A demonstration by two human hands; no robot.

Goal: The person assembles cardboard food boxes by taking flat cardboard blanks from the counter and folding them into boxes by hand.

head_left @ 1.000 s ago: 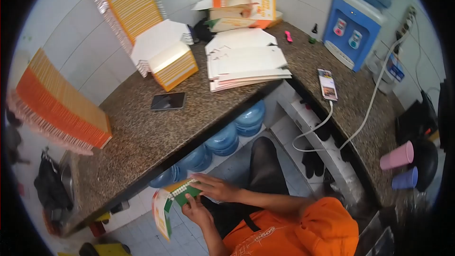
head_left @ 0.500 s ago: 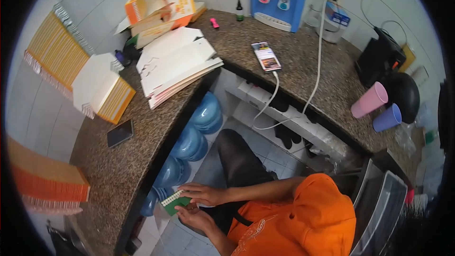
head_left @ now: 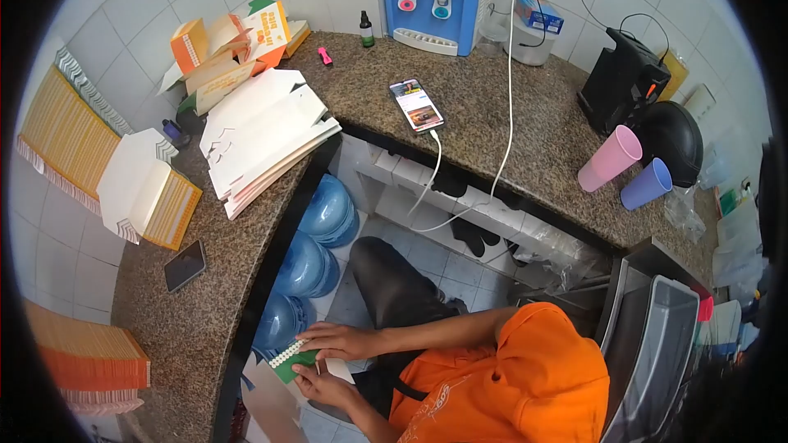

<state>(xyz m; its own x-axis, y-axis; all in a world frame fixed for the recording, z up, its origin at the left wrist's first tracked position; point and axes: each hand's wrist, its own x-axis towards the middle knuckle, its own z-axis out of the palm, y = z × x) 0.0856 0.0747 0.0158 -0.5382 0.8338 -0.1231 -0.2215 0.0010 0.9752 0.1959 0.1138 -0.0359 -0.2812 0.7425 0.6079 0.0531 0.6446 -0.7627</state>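
Note:
A small green cardboard piece (head_left: 285, 371) with a white scalloped strip along its upper edge is held between my two hands, low over the floor beside the counter. My right hand (head_left: 341, 341) lies across its top, fingers bent over the upper edge. My left hand (head_left: 324, 385) grips it from below, thumb on the green face. A pale flap shows between my hands, and I cannot tell whether it belongs to the same piece. My dark-trousered leg (head_left: 390, 279) stretches out above my right hand.
Flattened white cartons (head_left: 258, 135) lie on the granite counter (head_left: 484, 107). Stacks of yellow (head_left: 70, 123) and orange (head_left: 90, 361) cartons stand leftward. A charging phone (head_left: 416, 105), pink cup (head_left: 610, 158) and water dispenser (head_left: 431, 0) are on top; blue water jugs (head_left: 308, 262) stand underneath.
The whole view has shifted, so the counter items sit further left. Both hands still hold the green piece, and more of a pale flap shows beside my left hand.

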